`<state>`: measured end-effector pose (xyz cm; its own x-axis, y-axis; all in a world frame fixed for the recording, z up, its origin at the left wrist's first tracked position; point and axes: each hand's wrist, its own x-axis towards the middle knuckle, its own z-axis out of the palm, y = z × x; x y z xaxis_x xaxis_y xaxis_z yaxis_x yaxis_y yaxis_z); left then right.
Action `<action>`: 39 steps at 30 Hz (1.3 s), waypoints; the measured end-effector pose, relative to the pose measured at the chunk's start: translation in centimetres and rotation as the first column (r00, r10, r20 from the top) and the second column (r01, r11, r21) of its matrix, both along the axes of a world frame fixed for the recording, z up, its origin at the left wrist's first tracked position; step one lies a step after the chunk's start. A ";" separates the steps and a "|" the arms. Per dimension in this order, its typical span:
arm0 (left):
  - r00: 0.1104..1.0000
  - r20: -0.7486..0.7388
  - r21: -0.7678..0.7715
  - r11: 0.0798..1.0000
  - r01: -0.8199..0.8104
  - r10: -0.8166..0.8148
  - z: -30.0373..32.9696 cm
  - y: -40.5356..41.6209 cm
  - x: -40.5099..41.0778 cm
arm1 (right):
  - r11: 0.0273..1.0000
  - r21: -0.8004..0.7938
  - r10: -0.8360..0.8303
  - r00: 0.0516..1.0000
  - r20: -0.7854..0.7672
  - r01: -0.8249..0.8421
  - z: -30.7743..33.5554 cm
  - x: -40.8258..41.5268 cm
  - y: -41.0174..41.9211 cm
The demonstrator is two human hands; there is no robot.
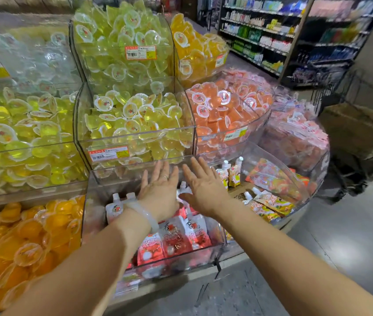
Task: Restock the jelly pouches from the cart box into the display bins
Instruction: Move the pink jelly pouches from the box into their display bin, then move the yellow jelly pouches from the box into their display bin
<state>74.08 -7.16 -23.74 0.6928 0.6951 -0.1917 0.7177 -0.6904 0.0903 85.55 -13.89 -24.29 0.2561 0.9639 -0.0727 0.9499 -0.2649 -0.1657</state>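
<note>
Left hand (160, 194): flat and empty, fingers spread, palm down over the lower clear bin (149, 267); a pale bangle (145, 214) sits on the wrist.
Right hand (203, 190): flat and empty, fingers extended, just beside the left hand above the same bin, the two hands not touching.
Red jelly pouches (176, 238): standing in a row against the front wall of the lower clear bin, beneath both forearms; white spouts point up.
White pouch (115, 207): at the bin's left side, just left of the left wrist.
Neighbouring bin (294, 179): to the right, holding orange and yellow pouches (269, 202), some lying flat, a few standing at the back.
Yellow jelly cups (133, 119): fill the clear bin directly above the hands; an orange price label (109, 153) is on its front.
Orange jelly cups (21, 247): heaped in the bin at lower left.
Pink-orange jelly cups (226, 106): in the bin at upper right.
Cart (358, 124): dark wire frame at far right, well apart from the hands; a cardboard box (354, 128) sits in it, contents not visible.
Shelving (272, 30): stocked aisle in the background.
</note>
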 end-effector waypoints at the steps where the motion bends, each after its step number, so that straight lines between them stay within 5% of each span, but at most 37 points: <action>1: 1.000 0.001 0.016 1.000 0.019 -0.019 0.4 -0.6 1.0 | 1.000 0.018 -0.014 1.000 0.005 0.014 0.3 0.9 -0.7; 24: 0.845 0.070 0.066 0.847 0.527 -0.531 3.2 -30.6 40.0 | 0.780 0.048 -0.625 0.777 0.070 0.624 3.5 34.6 -36.6; 39: 0.740 0.108 0.069 0.747 0.661 -0.664 2.6 -33.6 71.2 | 0.664 0.041 -0.747 0.661 0.065 0.746 3.4 62.9 -40.0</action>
<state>145.23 -40.80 -21.13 0.9962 0.0552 -0.0674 0.0630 -0.9908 0.1197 148.48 -53.90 -20.87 0.8942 0.4474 -0.0162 0.4429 -0.8893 -0.1142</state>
